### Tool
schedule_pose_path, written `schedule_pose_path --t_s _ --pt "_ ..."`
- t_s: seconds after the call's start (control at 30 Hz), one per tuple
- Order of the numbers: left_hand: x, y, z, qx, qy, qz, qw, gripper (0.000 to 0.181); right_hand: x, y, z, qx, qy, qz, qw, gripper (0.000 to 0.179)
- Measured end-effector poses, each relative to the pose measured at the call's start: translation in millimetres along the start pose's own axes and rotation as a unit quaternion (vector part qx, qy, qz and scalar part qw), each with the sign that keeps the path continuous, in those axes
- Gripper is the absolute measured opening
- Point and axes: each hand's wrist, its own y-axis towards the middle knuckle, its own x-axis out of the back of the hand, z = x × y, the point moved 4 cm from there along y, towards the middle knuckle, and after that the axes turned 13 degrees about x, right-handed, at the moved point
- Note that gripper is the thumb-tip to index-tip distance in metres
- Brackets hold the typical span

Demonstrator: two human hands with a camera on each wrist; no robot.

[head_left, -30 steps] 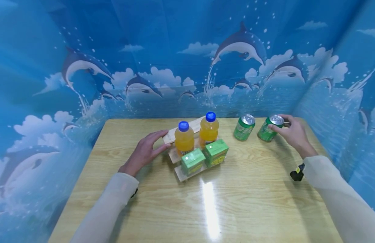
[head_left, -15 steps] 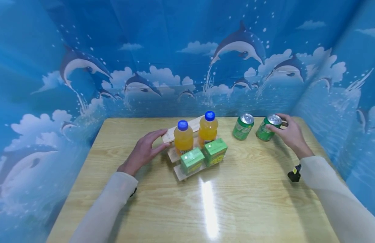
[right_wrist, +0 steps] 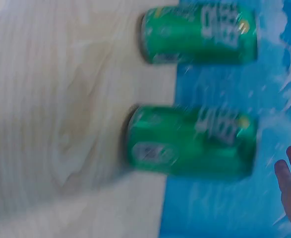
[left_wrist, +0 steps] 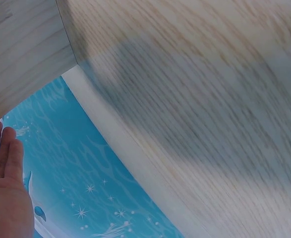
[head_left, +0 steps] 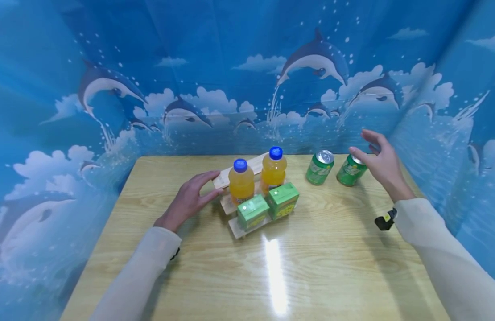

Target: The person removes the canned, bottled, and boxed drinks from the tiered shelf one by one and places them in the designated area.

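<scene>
By the left hand, the left end of a wooden rack is held between thumb and fingers; bottles and cartons are borne on it. At two o'clock, the left can is set on the worktop, blocking the line to the right can. The latter — upright, long axis vertical — is overhung from two o'clock by the nearer right hand, raised, loosely spread, empty.
</scene>
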Motion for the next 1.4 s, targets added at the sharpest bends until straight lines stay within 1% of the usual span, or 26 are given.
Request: schedule_pose_path --t_s 0.2,0.4,0.6,0.87,0.97,1.07,1.17,1.27,1.4 --pt "0.4 -0.1 0.0 -0.001 0.000 -0.002 1.0000 0.064 -15 5.2 36 0.047 0.016 0.010 0.9987 0.079" --pt "0.2 0.1 -0.6 -0.008 -0.002 -0.005 1.0000 0.064 -36 4.5 61 0.069 0.045 0.043 0.9956 0.079" --pt "-0.9 0.7 -0.4 -0.004 -0.002 -0.003 1.0000 0.063 -54 2.2 78 0.084 0.078 0.066 0.9912 0.076" --pt "-1.6 1.1 0.6 0.002 -0.005 -0.001 1.0000 0.064 -76 0.4 91 0.110 0.113 0.096 0.9829 0.072" --pt "-1.6 1.2 0.5 0.001 -0.008 -0.002 1.0000 0.064 -85 0.3 93 0.113 0.127 0.120 0.9782 0.072" --pt "-1.3 0.8 -0.2 -0.002 -0.008 -0.003 1.0000 0.064 -93 -0.4 95 0.118 0.148 0.145 0.9712 0.071" --pt "-0.9 0.0 -1.1 -0.005 -0.007 -0.003 1.0000 0.064 -101 -2.0 97 0.129 0.172 0.168 0.9620 0.072" --pt "-1.0 -0.3 -0.9 -0.002 -0.006 -0.001 1.0000 0.064 -109 -4.6 101 0.140 0.197 0.190 0.9516 0.075" --pt "-0.9 -0.6 -0.9 0.004 -0.007 0.001 1.0000 0.064 -119 -9.1 106 0.145 0.213 0.219 0.9409 0.077"
